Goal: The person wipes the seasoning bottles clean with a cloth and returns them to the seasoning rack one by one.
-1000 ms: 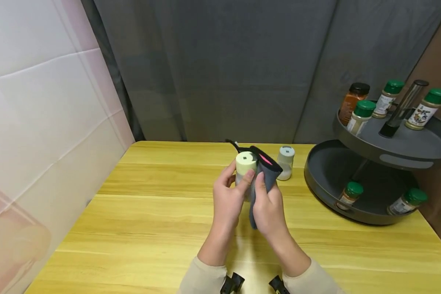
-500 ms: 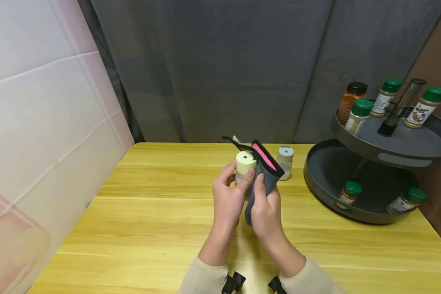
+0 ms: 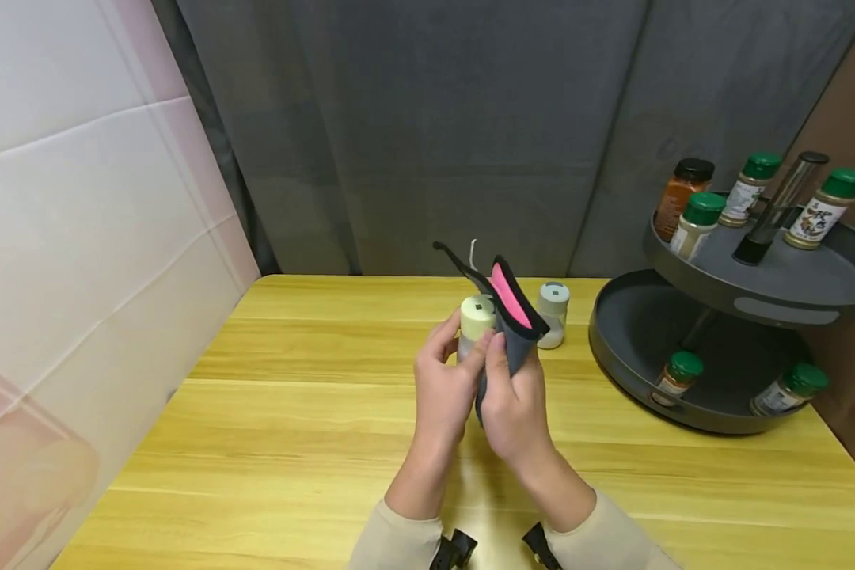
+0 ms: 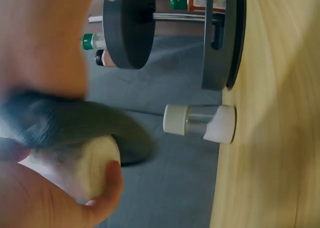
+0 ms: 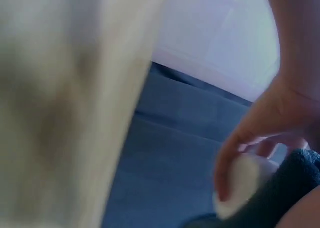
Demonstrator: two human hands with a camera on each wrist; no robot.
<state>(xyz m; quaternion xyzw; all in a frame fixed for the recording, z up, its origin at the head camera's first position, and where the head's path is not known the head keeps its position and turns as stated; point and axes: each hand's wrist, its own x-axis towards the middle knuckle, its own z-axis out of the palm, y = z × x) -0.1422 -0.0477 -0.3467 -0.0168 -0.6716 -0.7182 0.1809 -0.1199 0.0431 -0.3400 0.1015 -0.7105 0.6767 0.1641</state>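
My left hand (image 3: 442,396) grips a clear spice jar with a pale cream lid (image 3: 476,317), upright above the table. In my right hand (image 3: 516,408) is a folded grey cloth (image 3: 518,350) with black edging and a pink inner side, which lies against the jar's right side. A black strip of its edge and a thin white tag stick up behind the lid. The left wrist view shows the cloth (image 4: 75,123) beside the lid (image 4: 102,163). Fingers and cloth hide most of the jar's body. Just behind stands a similar jar (image 3: 553,315), partly filled with white contents.
A dark grey two-tier turntable rack (image 3: 602,344) stands at the right. Several spice bottles are on it, such as an orange one with a black cap (image 3: 680,202) and a green-capped one (image 3: 819,214). A grey curtain (image 3: 427,142) hangs behind the wooden table (image 3: 278,443).
The cloth's upper edge has risen and turned, showing more of its pink side. Its black strip and white tag now stand higher. The jar stays nearly in place in my left hand.
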